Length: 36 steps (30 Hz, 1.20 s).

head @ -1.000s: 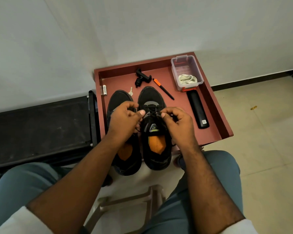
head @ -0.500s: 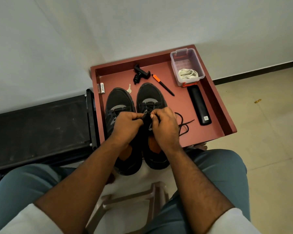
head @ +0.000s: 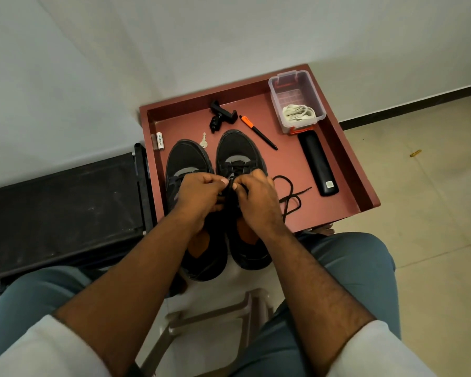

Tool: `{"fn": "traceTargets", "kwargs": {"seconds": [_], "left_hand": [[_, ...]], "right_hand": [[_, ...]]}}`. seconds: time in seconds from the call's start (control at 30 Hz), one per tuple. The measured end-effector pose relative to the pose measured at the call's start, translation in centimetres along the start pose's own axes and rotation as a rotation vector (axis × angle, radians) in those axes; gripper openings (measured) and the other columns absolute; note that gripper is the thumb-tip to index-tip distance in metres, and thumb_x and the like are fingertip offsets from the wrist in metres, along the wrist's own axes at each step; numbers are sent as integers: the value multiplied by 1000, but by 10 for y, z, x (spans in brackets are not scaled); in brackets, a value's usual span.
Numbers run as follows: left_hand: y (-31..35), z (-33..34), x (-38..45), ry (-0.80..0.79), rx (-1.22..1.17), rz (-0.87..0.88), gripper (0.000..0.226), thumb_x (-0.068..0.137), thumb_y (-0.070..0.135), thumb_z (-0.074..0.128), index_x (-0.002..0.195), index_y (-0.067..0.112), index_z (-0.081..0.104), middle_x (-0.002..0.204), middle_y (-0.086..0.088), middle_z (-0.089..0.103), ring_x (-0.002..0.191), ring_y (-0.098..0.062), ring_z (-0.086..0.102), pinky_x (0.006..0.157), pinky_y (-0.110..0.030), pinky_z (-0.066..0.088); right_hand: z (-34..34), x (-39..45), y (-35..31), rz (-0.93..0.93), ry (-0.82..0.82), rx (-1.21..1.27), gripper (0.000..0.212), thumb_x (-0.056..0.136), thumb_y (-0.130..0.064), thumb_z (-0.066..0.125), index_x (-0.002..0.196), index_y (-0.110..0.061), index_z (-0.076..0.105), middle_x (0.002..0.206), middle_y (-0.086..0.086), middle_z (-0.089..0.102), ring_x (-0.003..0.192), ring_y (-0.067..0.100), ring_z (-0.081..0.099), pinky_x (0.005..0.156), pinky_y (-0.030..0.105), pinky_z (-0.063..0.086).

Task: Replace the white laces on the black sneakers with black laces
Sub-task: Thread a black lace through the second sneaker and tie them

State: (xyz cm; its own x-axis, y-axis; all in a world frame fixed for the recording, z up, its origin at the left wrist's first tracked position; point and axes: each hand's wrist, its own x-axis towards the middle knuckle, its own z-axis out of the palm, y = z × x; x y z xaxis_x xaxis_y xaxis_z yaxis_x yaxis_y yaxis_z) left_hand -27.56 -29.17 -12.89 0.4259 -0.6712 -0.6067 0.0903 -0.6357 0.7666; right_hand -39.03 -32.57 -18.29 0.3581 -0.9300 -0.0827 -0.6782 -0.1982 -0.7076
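On the red tray (head: 346, 170), two black sneakers (head: 237, 156) stand side by side, toes toward the wall. The clear plastic box (head: 297, 85) contains coiled white laces (head: 298, 112). The left hand (head: 199, 194) and right hand (head: 256, 197) pinch the black lace (head: 290, 197) over the right-side sneaker; its loose end trails rightward across the tray.

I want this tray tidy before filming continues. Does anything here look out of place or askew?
Only the loose black lace stands out: its free end trails off the right black sneaker in loops across the red tray. Both sneakers' heels overhang the tray's near edge.
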Motion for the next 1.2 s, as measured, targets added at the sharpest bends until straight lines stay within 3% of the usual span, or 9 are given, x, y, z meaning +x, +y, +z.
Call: {"fn": "traceTargets", "kwargs": {"seconds": [0.17,0.27,0.4,0.53,0.6,0.73,0.9,1.1,1.2], "left_hand": [[-4,19,0,286,-12,97,17,94,6,58,85,13,71,86,-6,70,84,-21,69,76,-33,60],[5,2,-2,302,-544,-18,17,103,10,42,100,13,59,86,-3,67,77,-13,66,66,-24,57],[27,-64,3,318,-1184,-31,37,106,27,31,78,15,50,59,2,52,52,-11,50,64,-29,48],[37,-82,0,560,-666,325,11,100,21,46,92,19,53,64,5,48,49,-8,38,45,-24,31],[32,-60,1,395,-194,429,6,97,21,56,92,20,59,77,4,58,61,-7,51,52,-22,42],[12,-18,12,-60,571,294,12,92,28,65,101,22,68,92,7,67,82,-9,65,78,-33,56],[15,-28,16,-41,682,298,17,95,25,61,79,26,61,81,-1,68,70,-11,62,65,-29,52],[3,-162,21,716,903,75,19,95,27,61,101,11,68,102,-24,66,92,-46,63,78,-48,51],[0,-150,13,608,855,205,26,90,34,68,110,17,67,112,-14,65,93,-37,64,76,-45,53]], "right_hand": [[-4,-6,1,21,26,-38,18,96,-30,57,107,-23,69,106,-3,55,102,18,45,89,35,38],[-7,-8,2,36,69,-55,17,94,-33,60,106,-25,69,106,-6,55,104,16,44,94,37,37],[-7,-10,0,38,130,-100,17,93,-34,60,105,-28,71,114,-7,54,114,17,41,98,38,26],[-8,-12,-3,49,174,-130,25,90,-35,64,114,-28,68,132,-3,49,126,22,36,105,46,25],[-12,-13,-2,73,161,-129,39,86,-40,68,123,-30,63,136,-3,45,129,22,33,106,48,26],[-19,-20,6,133,129,-185,64,77,-46,76,135,-32,52,136,-1,42,125,22,36,103,45,33],[-17,-27,9,162,206,-88,58,74,-33,81,124,-25,54,116,0,47,107,19,47,91,37,48],[-13,-28,11,162,187,-2,30,78,-25,78,91,-24,50,95,-5,52,90,18,54,76,42,53],[-13,-28,11,113,186,3,26,80,-25,76,100,-22,60,99,-6,56,95,16,56,81,40,53]]}}
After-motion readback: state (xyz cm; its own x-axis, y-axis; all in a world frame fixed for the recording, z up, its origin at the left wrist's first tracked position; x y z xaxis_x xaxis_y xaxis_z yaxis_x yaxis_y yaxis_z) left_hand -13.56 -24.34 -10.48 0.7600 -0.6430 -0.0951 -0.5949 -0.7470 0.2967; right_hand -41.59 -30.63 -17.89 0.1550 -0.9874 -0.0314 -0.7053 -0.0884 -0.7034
